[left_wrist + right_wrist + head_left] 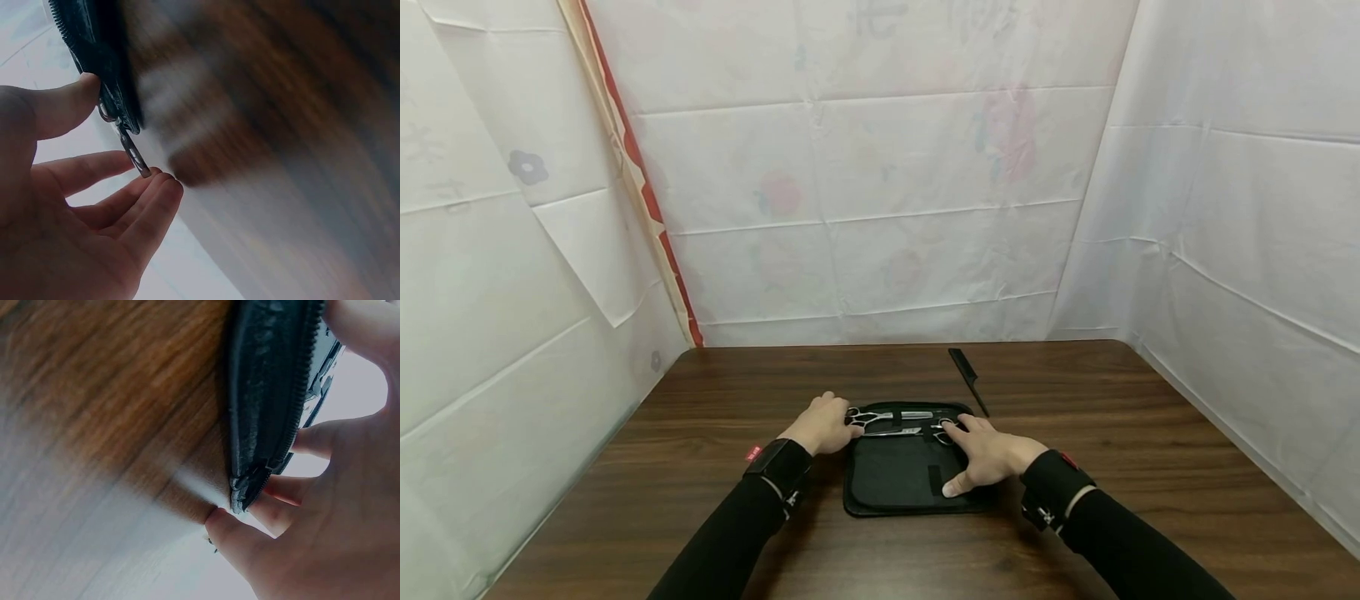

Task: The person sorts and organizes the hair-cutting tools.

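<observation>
A black zip case (pixel 895 475) lies spread on the table, with two pairs of silver scissors in its far half. The upper scissors (pixel 917 415) have their finger rings toward my left hand (pixel 822 423); the lower scissors (pixel 898 432) lie just nearer. In the left wrist view, my left thumb rests at the case's edge, and the loosely bent fingers are beside a protruding metal piece (pixel 136 153). Spread over the case's right side, my right hand (pixel 988 457) has its thumb on the near panel and its fingertips by the scissor handles at the right edge.
Beyond the case's far right corner, a black tail comb (pixel 965 371) lies on the brown wooden table (pixel 760 392). White sheeting (pixel 880 183) hangs behind the table and along both sides. Each wrist wears a black strap.
</observation>
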`<state>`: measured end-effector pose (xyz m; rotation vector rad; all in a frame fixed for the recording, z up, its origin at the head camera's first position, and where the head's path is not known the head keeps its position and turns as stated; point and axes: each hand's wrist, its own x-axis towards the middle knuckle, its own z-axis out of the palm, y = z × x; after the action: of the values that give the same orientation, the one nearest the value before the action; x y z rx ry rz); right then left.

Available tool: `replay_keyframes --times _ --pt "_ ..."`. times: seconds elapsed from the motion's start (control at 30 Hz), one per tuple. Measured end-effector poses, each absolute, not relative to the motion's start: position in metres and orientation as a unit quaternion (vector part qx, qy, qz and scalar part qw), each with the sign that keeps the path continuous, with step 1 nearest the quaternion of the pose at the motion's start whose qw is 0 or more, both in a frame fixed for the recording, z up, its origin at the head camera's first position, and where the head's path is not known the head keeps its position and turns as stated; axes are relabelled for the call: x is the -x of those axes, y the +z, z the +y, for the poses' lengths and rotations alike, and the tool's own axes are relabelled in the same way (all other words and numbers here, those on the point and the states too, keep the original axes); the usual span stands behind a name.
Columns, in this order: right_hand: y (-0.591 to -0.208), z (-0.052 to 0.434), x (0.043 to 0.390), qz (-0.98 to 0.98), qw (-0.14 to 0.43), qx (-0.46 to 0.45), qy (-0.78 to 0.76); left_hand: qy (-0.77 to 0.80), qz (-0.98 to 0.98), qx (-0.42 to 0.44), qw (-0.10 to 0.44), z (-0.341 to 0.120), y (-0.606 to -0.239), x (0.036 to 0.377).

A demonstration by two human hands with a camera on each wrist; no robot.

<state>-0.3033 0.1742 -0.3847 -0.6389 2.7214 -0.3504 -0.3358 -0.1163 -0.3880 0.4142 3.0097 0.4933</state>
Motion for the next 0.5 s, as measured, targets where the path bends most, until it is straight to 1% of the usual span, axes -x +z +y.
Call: replay_keyframes --times 0.5 --pt "-0.3856 0.1727 0.3043 0.955 0.157 0.222 -0.121 0.160 0.977 -0.138 0.022 -0.1184 -0.3878 0.3382"
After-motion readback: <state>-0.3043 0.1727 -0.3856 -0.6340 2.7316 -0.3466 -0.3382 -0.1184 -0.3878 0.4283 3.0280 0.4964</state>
